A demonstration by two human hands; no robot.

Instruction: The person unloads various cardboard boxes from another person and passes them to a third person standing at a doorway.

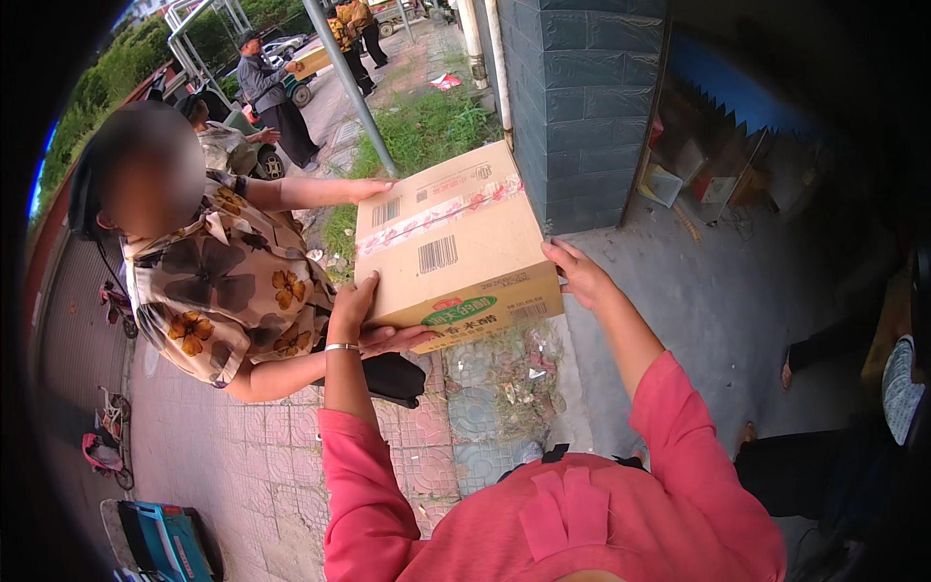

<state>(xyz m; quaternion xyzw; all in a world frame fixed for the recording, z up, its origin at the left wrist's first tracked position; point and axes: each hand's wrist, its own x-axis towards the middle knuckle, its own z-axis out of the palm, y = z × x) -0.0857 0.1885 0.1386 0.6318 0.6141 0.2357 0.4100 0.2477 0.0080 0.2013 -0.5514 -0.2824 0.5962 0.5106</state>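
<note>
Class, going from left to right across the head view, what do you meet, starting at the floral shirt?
Co-worker's beige floral shirt, wearer's bare left hand, brown rectangular cardboard box, wearer's bare right hand, pale container.

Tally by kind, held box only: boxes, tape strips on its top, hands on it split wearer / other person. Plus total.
Cardboard box: 1
Tape strip across its top: 1
Wearer's hands, left hand and right hand: 2
Other person's hands, far hand and near hand: 2
Total: 6
</note>
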